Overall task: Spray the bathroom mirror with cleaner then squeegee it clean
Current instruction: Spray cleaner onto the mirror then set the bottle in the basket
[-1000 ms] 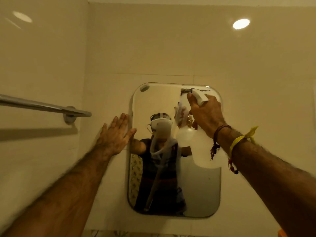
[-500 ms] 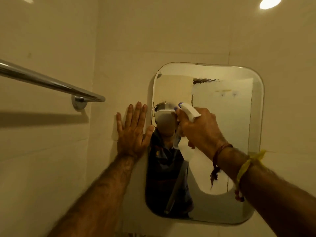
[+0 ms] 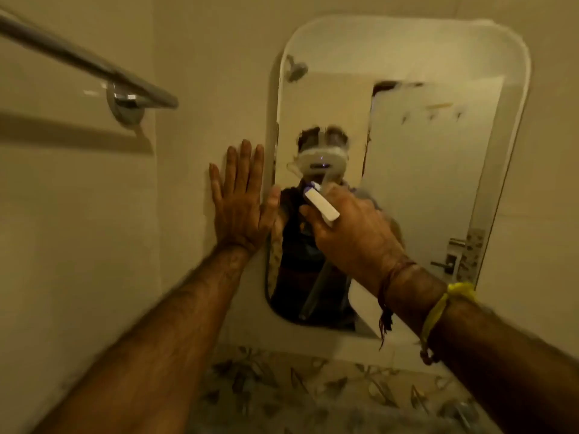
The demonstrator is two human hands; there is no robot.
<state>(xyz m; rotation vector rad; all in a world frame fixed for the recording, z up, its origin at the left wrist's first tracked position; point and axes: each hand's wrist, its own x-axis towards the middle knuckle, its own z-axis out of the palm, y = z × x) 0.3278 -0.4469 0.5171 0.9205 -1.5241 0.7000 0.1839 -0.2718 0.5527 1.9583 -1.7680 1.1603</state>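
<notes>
A rounded rectangular mirror [image 3: 438, 170] hangs on the beige tiled wall. My right hand [image 3: 354, 236] grips a spray bottle; only its white trigger head [image 3: 321, 203] shows, nozzle aimed at the left middle of the glass. The bottle's body is hidden behind the hand. My left hand [image 3: 239, 198] lies flat on the wall, fingers spread, thumb touching the mirror's left edge. No squeegee is in view.
A chrome towel bar [image 3: 78, 62] juts from the left wall at upper left, close to my left arm. A band of patterned tile [image 3: 300, 389] runs below the mirror. The glass reflects a person, a shower head and a door.
My right hand has carried the sprayer down from the mirror's top to its middle left. The view has dropped and moved closer. My left hand has stayed on the wall.
</notes>
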